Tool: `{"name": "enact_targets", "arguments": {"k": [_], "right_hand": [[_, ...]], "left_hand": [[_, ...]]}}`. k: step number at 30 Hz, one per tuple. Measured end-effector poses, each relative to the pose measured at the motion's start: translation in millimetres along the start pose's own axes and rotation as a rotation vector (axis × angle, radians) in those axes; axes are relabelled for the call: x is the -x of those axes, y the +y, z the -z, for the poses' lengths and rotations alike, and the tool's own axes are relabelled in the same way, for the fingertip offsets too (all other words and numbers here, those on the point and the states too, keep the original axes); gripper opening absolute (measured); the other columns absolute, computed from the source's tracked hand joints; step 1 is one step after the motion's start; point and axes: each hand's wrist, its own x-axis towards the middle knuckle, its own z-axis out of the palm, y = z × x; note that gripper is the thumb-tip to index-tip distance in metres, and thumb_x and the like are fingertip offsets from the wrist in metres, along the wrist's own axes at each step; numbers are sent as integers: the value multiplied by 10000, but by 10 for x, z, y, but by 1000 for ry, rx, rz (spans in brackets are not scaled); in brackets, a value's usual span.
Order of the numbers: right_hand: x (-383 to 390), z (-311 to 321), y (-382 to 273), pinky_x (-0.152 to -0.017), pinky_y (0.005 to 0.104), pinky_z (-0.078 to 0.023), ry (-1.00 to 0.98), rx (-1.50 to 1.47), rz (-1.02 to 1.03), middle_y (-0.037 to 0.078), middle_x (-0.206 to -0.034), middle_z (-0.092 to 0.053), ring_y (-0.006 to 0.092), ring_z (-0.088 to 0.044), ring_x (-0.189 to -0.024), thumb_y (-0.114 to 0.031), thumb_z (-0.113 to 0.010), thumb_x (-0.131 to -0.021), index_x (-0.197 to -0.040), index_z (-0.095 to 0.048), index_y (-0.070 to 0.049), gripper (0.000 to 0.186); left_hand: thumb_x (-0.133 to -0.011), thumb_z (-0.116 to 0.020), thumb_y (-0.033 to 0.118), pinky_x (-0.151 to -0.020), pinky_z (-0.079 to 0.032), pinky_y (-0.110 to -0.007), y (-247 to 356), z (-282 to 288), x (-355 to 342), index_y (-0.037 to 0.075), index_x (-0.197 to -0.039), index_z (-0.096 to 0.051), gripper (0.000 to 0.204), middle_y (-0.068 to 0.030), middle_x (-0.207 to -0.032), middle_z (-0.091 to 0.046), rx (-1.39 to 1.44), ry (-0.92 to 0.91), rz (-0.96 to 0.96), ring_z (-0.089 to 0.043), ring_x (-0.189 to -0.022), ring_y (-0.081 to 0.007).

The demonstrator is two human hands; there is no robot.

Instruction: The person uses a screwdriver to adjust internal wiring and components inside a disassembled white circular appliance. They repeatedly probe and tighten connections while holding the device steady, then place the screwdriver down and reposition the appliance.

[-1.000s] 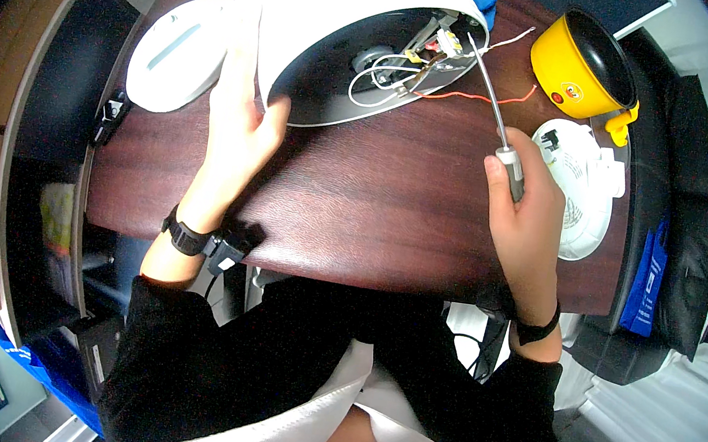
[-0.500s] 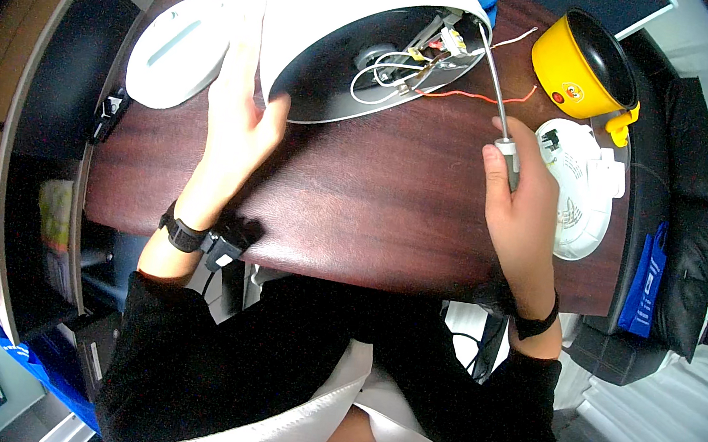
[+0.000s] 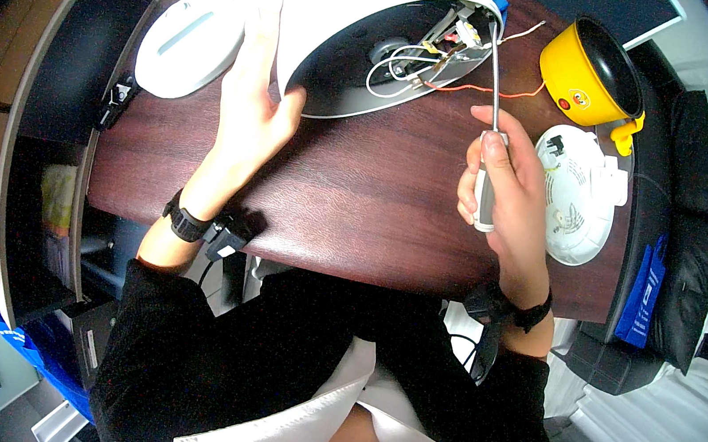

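Observation:
A white, rounded appliance housing lies on its side with its open underside facing me. Inside its dark cavity show a metal bracket, looped white wires and connectors. An orange-red wire trails out over the table. My left hand holds the housing's left side, fingers along the shell and thumb by the rim. In my right hand is a screwdriver, its handle gripped and its shaft pointing away from me. Its tip sits at the right end of the housing's rim; what it touches there is too small to make out.
A white oval base cover lies right of my right hand. Behind it stands a yellow pot with a black interior. A white oval lid rests left of the housing. The dark wooden table ends in a curved front edge.
My right hand has shifted its grip on the screwdriver, so more of the handle shows and the shaft stands straighter. The rest has shifted only slightly in view.

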Motion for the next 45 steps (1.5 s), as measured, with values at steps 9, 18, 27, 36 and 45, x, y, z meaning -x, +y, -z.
{"name": "enact_targets", "arguments": {"k": [9, 18, 27, 36, 45], "right_hand": [[-36, -7, 100, -402, 267, -371, -241, -559, -68, 36, -865, -494, 114, -462, -500, -341, -410, -1073, -1379, -454, -124, 378], [-10, -134, 41, -355, 238, -338, -348, -1062, -138, 28, -862, -438, 83, -382, -482, -352, -307, -1095, -1427, -396, -65, 448], [-24, 62, 22, -587, 369, -511, 198, 679, 165, 123, -858, -637, 243, -648, -689, -194, -588, -993, -1278, -529, -63, 319], [2, -44, -100, -665, 414, -523, 296, 1170, 268, 201, -956, -672, 355, -679, -758, -229, -594, -983, -1189, -545, -34, 288], [-80, 58, -52, -366, 252, -360, -192, -291, -64, 43, -823, -507, 113, -472, -469, -311, -426, -1071, -1312, -477, -62, 350]], "left_hand": [[-709, -567, -58, -1215, -211, -436, 28, 0, 8, 38, -1547, -257, 899, -262, -1570, -273, -15, -2, 5, -193, -1479, -415], [-724, -570, -52, -1217, -205, -430, 38, -1, 18, 33, -1546, -253, 885, -256, -1575, -266, -21, 5, 23, -196, -1480, -409], [-661, -543, -61, -1218, -188, -400, -6, 6, 37, 3, -1539, -251, 928, -237, -1577, -298, 18, 14, 66, -254, -1485, -345], [-695, -559, -49, -1206, -227, -423, -25, 12, 37, 6, -1531, -276, 884, -259, -1556, -314, -9, 18, 13, -258, -1468, -392], [-703, -575, -52, -1204, -238, -426, -27, 11, 33, 4, -1529, -277, 880, -255, -1560, -307, -11, 31, 23, -256, -1466, -399]]}}
